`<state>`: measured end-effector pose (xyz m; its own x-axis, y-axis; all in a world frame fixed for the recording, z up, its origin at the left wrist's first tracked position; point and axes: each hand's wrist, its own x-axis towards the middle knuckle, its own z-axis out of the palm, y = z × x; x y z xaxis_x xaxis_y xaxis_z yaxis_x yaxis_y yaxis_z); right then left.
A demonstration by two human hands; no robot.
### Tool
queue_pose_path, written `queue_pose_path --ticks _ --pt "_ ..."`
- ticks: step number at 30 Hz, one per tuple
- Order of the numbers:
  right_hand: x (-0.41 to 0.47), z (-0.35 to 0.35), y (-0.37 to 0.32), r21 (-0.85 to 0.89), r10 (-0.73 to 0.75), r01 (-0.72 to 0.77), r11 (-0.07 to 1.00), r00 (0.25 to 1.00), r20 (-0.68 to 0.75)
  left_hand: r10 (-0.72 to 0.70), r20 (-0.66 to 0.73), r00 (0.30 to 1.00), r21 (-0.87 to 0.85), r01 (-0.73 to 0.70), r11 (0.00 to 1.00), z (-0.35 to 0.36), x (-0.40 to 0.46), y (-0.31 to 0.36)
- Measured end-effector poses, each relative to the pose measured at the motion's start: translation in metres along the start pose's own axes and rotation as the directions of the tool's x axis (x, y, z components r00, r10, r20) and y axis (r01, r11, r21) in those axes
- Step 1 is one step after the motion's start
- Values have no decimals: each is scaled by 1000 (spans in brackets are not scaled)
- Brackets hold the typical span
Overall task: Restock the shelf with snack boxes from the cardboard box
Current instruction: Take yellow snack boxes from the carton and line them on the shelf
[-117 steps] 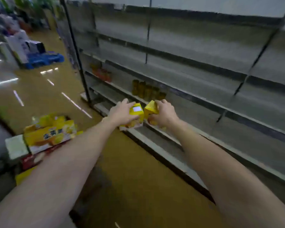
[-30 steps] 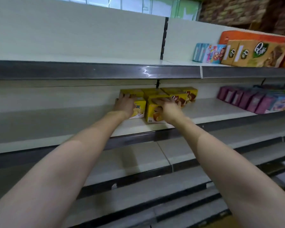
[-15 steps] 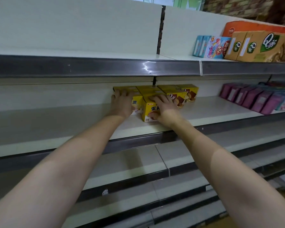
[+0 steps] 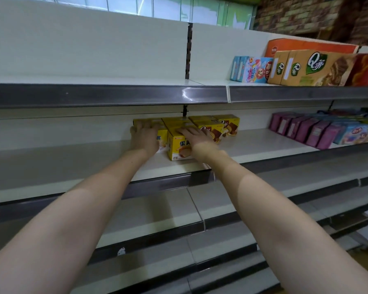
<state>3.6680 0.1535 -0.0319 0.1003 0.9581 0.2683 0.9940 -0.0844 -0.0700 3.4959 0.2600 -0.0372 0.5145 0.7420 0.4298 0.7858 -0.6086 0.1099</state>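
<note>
Left hand [image 4: 145,138] lies flat, fingers spread, on the left yellow box [image 4: 160,139]; right hand [image 4: 197,136] flat on the next box [image 4: 180,148], neither curled round. Both boxes sit on the middle shelf [image 4: 263,143], touching. We judge the step is seating them: push evenly till flush with the two chocolate boxes [image 4: 219,128] on the right, faces forward. Shelf left of the hands is bare white. Purple packs [image 4: 302,130] further right, big cartons [image 4: 306,66] on the shelf above. The cardboard box is out of view.
</note>
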Motion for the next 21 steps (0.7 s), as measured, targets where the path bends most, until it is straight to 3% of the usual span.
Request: queue_pose_path --ticks 4,9,15,21 --pt "-6 -1 -6 -33 -13 11 999 999 -43 23 -103 994 36 -19 999 -11 -9 14" --pt "-11 13 -7 -126 -45 22 992 983 -179 29 -24 999 -75 -30 997 -17 -22 33" --pt "4 5 -5 -23 17 -18 1000 998 -52 16 44 999 -184 -8 983 -17 -25 44" --pt "-4 12 1 -55 -42 34 998 989 -145 32 -13 999 -173 -34 984 -14 -31 40"
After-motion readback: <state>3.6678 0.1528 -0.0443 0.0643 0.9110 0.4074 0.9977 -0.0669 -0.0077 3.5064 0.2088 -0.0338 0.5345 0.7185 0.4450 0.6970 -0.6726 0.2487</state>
